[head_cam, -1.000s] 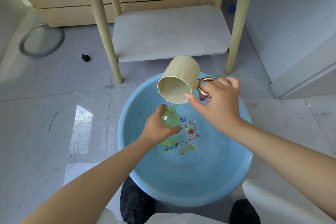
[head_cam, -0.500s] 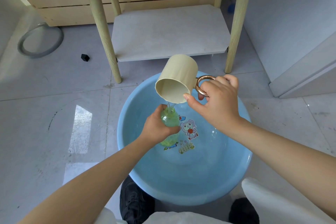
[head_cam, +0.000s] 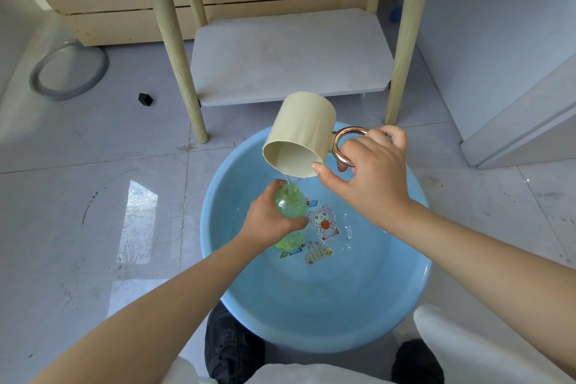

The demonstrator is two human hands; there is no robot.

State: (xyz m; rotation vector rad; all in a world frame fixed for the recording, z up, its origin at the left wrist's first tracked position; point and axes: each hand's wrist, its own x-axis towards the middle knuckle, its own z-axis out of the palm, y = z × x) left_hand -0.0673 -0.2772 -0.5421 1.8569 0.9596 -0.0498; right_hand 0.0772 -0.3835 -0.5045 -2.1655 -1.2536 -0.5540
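My left hand (head_cam: pixel 269 223) grips a small clear green bottle (head_cam: pixel 288 203), held upright over a blue basin (head_cam: pixel 311 305) on the floor. My right hand (head_cam: pixel 371 178) holds a cream mug (head_cam: pixel 304 128) by its copper ring handle (head_cam: pixel 343 146), thumb against the rim. The mug is tipped toward me, and a thin stream of water (head_cam: pixel 291 179) runs from its lip into the bottle's open mouth. A cartoon print shows on the basin's bottom under shallow water.
A small table with wooden legs (head_cam: pixel 174 50) and a low grey shelf (head_cam: pixel 290 56) stands just behind the basin. A grey ring (head_cam: pixel 70 72) and a small black cube (head_cam: pixel 145 99) lie on the tiled floor at left. A white cabinet (head_cam: pixel 514 40) is at right. My dark shoes (head_cam: pixel 232 349) flank the basin's near edge.
The mug has tipped slightly further and risen a little while water keeps running into the bottle. The left hand and bottle have stayed in place.
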